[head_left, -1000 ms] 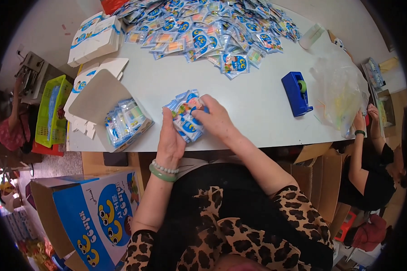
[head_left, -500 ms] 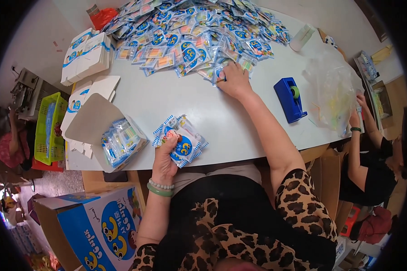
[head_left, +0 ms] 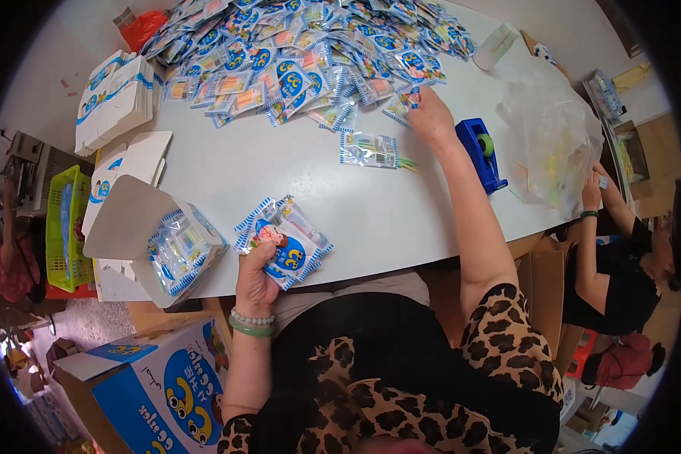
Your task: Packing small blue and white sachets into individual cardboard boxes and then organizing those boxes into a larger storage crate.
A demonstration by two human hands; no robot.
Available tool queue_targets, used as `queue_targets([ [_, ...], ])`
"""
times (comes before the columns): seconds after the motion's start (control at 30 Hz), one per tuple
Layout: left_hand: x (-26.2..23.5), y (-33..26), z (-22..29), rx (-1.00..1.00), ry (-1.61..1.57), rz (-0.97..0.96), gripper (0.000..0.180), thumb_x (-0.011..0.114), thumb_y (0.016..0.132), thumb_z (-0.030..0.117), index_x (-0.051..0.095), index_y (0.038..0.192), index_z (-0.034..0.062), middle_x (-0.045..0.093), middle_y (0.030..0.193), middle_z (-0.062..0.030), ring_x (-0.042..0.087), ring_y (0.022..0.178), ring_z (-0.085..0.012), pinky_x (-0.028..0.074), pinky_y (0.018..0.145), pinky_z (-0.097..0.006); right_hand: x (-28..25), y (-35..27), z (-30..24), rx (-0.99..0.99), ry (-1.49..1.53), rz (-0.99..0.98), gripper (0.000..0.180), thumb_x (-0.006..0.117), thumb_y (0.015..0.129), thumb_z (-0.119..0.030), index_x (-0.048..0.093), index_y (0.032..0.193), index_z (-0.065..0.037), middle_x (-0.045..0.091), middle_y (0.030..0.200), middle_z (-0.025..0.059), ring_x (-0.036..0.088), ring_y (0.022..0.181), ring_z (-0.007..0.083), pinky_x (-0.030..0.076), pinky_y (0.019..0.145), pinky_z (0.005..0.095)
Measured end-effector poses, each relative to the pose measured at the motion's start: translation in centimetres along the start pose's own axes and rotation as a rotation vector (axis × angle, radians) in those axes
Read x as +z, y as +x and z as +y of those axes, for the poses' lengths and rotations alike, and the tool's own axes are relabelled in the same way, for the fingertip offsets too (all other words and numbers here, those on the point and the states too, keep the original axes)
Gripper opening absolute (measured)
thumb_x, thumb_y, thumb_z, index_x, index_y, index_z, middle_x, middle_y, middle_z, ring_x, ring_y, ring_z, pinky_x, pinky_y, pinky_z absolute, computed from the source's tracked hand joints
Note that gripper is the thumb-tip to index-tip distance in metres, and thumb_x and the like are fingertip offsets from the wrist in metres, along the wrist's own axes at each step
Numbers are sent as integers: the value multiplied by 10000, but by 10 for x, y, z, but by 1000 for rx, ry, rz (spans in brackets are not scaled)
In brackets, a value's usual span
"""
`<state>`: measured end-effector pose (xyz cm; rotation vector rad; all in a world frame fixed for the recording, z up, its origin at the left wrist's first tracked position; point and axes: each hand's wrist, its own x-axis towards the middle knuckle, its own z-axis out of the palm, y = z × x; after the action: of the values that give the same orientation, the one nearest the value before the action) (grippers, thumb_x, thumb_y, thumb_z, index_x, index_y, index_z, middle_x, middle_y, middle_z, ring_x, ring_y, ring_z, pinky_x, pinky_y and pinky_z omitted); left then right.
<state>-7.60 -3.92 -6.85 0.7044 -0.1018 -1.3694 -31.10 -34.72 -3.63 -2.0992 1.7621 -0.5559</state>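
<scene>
My left hand (head_left: 256,274) grips a small stack of blue-and-white sachets (head_left: 287,240) at the near table edge. My right hand (head_left: 430,115) reaches far across the white table (head_left: 371,204), its fingers resting on a sachet at the near edge of a big pile of sachets (head_left: 303,53). One loose sachet (head_left: 368,149) lies flat just left of that hand. An open white carton (head_left: 140,234) holding several sachets lies on its side to the left of my left hand.
A blue tape dispenser (head_left: 480,153) sits right of my right hand. A clear plastic bag (head_left: 554,136) lies at the right edge, where another person's hand (head_left: 590,193) works. Flat white cartons (head_left: 113,102) are stacked far left. A blue-and-white cardboard box (head_left: 166,386) stands below the table.
My right hand left the stack and reached out to the pile's near edge. My left hand kept the stack and drew it slightly toward the table edge.
</scene>
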Motion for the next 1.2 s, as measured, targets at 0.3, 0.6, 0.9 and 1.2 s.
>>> queue_targets([
  [0.3,-9,2,-2,-23,-62,-25,479,676,782,15,513,1231,-20,634,1125,-140,651,1005,-261,558,868,-421,-4,-53,-10,-145,-379,-85,286,574,852,-262,569,1063,-69,648,1013,193,607,973,360,480,798,458],
  [0.6,-15,3,-1,-23,-48,-36,462,676,787,18,514,1218,-21,633,1123,-140,655,993,-260,563,860,-416,-41,-92,4,159,-124,-59,396,610,786,-283,565,1105,-53,663,948,187,634,885,352,476,800,420],
  [0.9,-5,0,1,-24,-31,-20,446,681,777,11,527,1194,-24,650,1068,-133,666,948,-246,569,840,-400,-7,-133,7,-354,-356,231,266,653,767,-149,624,1010,-44,577,942,117,549,895,313,437,749,439],
  [1.2,26,33,14,-159,247,-138,327,668,754,-9,583,1066,-56,667,928,-130,669,828,-216,569,789,-356,15,-116,24,-415,-95,151,103,598,819,-42,605,920,-61,559,908,116,555,911,315,461,757,412],
])
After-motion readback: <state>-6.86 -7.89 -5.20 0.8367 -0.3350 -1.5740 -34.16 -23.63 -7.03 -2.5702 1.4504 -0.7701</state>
